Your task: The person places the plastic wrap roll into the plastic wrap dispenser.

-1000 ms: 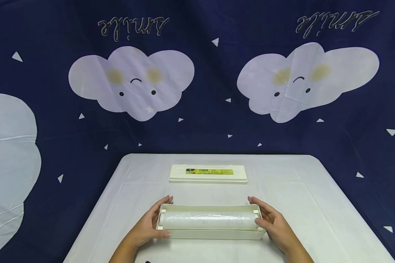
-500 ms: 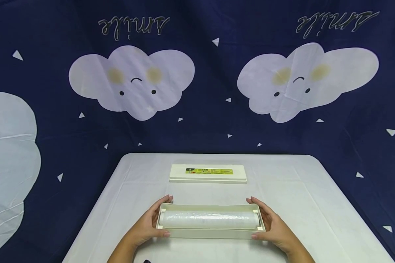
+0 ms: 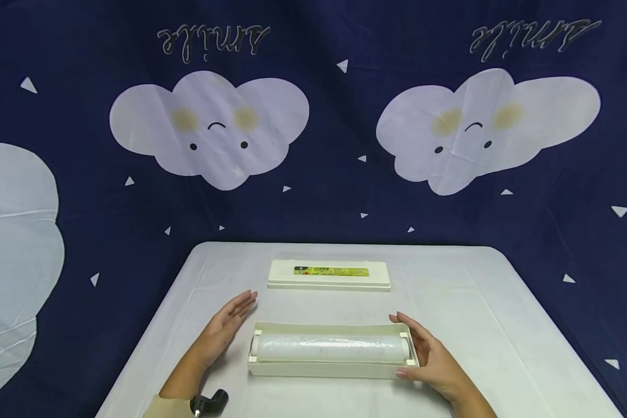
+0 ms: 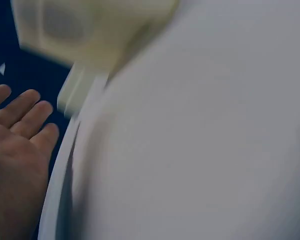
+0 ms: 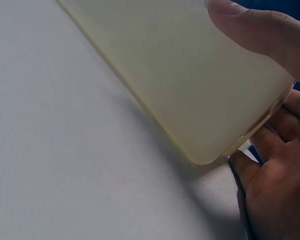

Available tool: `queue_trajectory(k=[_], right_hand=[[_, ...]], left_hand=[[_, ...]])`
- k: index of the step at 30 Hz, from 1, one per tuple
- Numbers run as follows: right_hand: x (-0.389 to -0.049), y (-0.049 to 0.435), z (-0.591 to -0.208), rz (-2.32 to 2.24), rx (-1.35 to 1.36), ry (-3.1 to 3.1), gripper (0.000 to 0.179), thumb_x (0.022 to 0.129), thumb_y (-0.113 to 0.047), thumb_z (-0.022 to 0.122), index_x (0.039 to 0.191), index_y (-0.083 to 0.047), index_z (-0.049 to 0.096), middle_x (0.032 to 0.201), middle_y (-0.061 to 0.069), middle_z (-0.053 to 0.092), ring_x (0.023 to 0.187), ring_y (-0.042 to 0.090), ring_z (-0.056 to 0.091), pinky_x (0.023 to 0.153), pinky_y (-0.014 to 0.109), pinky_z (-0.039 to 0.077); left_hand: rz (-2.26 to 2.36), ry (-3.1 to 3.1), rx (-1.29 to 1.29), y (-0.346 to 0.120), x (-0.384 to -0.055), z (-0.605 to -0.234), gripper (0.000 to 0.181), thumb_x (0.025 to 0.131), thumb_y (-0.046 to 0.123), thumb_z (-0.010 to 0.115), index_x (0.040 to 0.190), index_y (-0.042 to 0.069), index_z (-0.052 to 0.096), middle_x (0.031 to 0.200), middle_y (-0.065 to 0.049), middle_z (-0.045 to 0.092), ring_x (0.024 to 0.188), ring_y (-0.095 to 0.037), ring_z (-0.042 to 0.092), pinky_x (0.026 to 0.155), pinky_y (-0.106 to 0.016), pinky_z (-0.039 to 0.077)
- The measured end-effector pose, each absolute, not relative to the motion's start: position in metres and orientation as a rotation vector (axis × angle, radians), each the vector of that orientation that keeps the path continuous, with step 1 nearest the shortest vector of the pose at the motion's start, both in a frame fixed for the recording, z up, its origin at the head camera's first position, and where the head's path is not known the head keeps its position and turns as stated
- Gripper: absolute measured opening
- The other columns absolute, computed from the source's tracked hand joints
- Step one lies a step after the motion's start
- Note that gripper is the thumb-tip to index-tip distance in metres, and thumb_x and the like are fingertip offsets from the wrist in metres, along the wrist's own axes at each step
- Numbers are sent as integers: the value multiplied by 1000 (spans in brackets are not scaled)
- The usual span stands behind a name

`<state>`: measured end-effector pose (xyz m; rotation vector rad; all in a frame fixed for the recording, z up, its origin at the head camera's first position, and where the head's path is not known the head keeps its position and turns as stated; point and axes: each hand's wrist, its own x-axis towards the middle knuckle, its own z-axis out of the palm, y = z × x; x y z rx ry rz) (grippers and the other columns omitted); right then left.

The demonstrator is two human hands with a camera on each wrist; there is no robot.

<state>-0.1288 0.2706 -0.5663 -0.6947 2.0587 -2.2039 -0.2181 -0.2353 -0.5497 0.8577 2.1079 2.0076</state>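
The right hand [image 3: 432, 363] is gripping the right end of an open cream box [image 3: 326, 370], its thumb lying along the near wall and its other fingers curving around the end; the left hand [image 3: 220, 332] is reaching forward just beside the box's left end, its fingers extending loosely, slightly apart and having hold of nothing, with the palm turning toward the box; the box is sitting lengthwise across the near part of the white surface [image 3: 465, 307]; inside it, a roll of clear film [image 3: 330, 348] is lying between small white end supports; beyond the box and apart from it, a flat cream lid [image 3: 329, 281] is lying with its yellow-green label facing up; a beige sleeve [image 3: 166, 407] and a dark device [image 3: 211, 402] are showing at the left wrist; behind everything, a navy cloth [image 3: 339, 128] is hanging, bearing upside-down pale clouds.
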Motion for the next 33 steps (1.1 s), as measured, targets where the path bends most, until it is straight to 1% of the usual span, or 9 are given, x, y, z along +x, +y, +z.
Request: queue_trajectory(k=[2,4,5,7,11,14,21,27,33], right_hand=[[-129,271,-566,-2205,-681,2062,113,70,18,87,164,1,27,166,29,26,147,18,41,110,30,45],[-130,271,-567,-2199,-679,2055,112,71,17,87,164,3,25,166,29,25,146,19,41,110,31,45],[-131,271,-567,-2196,-679,2054,112,71,17,87,164,3,25,166,29,26,146,19,41,111,31,45],[-132,270,-568,-2184,-677,2057,112,72,15,87,164,3,25,166,28,26,146,19,41,111,31,44],[-134,268,-570,-2188,-673,2055,113,70,14,89,163,4,25,166,27,28,146,18,41,112,29,42],[-135,267,-570,-2196,-701,2033,114,70,15,88,163,6,23,166,28,27,146,19,40,113,29,42],[-135,266,-568,-2200,-718,2007,109,75,13,87,163,6,23,167,27,26,147,21,40,113,31,42],[-131,271,-570,-2205,-705,2026,111,73,14,88,163,6,23,167,28,25,148,20,39,113,31,42],[-127,277,-568,-2191,-650,2072,114,72,12,89,164,3,24,168,24,27,149,19,36,114,29,40]], left_hand=[[1972,2217,760,-238,-233,-546,54,111,5,46,160,-8,28,164,-26,34,152,-39,30,115,-18,31],[1935,2277,692,-240,-248,-543,56,109,3,52,159,-9,29,163,-28,34,152,-44,28,115,-20,32],[1901,2313,666,-241,-255,-541,59,108,4,56,159,-9,30,163,-28,34,152,-45,28,116,-22,32],[1805,2390,639,-242,-267,-537,65,105,8,64,159,-9,31,163,-28,34,151,-46,27,120,-33,31],[1550,2563,618,-240,-289,-529,79,98,20,78,159,-4,35,163,-26,37,151,-47,29,122,-55,24],[1423,2616,589,-236,-302,-524,88,92,25,84,160,-2,35,163,-25,37,150,-48,29,121,-61,24],[1302,2651,548,-221,-327,-520,105,81,27,94,161,-5,33,164,-27,34,151,-49,28,121,-61,25],[1185,2651,511,-204,-346,-524,117,73,34,98,161,-4,31,164,-28,32,153,-45,25,123,-58,22],[1146,2659,492,-184,-359,-533,131,64,34,103,164,-1,27,167,-27,26,154,-45,20,124,-58,18]])
